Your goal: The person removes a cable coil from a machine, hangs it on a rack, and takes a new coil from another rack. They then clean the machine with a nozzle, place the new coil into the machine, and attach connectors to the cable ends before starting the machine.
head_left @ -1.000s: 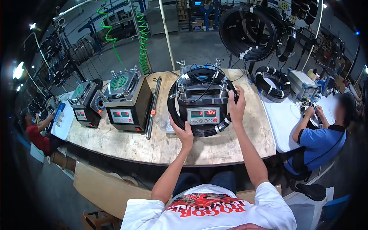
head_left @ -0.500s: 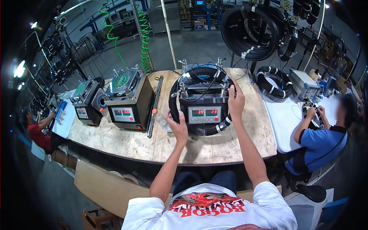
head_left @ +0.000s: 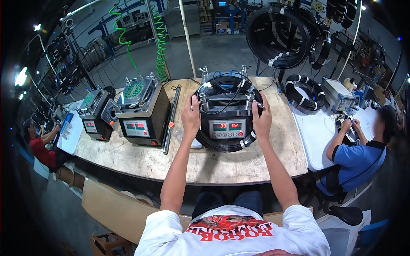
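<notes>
Before me stands a polishing machine (head_left: 230, 114) with a lit red and green display, its two number windows glowing. A coil of black cable (head_left: 232, 146) hangs around it, bound with white tape, and a thin loop crosses its top. At the machine's left side my left hand (head_left: 191, 117) is closed about the front clamp lever, thumb up; the lever itself is mostly hidden. On the opposite side my right hand (head_left: 262, 119) closes around the right clamp lever (head_left: 259, 104), which shows between thumb and fingers. Both hands also lie against the coil's sides.
Two similar machines (head_left: 141, 109) (head_left: 92, 115) stand to the left on the wooden table (head_left: 141, 158), beside a metal bar (head_left: 171, 123). Another cable coil (head_left: 304, 94) lies right. Co-workers sit at the right (head_left: 358, 153) and far left (head_left: 42, 147). Green air hoses (head_left: 161, 51) hang behind.
My left hand has moved up and inward from the machine's lower left to its clamp lever. My right hand has shifted slightly lower. The right-hand display number has changed.
</notes>
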`<state>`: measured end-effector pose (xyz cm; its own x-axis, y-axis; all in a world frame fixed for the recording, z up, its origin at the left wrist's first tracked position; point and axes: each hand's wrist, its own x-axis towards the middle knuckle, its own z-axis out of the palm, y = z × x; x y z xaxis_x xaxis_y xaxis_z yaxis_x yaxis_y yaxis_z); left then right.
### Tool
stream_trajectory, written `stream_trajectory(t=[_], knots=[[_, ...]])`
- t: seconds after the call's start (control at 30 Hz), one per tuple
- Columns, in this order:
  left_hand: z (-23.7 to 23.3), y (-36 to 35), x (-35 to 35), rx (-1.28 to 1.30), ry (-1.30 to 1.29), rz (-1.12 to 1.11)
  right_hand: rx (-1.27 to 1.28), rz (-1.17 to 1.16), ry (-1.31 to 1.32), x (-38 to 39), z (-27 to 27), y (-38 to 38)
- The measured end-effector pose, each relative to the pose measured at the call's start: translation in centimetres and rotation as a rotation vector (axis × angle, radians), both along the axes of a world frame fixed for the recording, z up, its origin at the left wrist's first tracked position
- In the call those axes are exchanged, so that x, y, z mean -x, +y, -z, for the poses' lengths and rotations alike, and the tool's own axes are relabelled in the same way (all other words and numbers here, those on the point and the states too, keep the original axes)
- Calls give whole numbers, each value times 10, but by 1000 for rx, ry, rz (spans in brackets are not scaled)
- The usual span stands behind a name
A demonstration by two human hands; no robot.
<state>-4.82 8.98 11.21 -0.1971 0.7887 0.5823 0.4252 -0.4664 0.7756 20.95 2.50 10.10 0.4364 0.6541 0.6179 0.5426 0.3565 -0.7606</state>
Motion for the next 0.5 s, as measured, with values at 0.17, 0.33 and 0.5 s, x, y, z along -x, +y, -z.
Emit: stream_trajectory(t=[0.17, 0.33, 0.5], knots=[[-6, -3, -3, 0, -25, 23, -33, -77, 187, 8, 48, -21], [-2, 3, -2, -19, -4, 15, 53, 10, 314, 39, 82, -52], [-3, -3, -2, 59, -7, 18, 22, 69, 266, 61, 100, -66]])
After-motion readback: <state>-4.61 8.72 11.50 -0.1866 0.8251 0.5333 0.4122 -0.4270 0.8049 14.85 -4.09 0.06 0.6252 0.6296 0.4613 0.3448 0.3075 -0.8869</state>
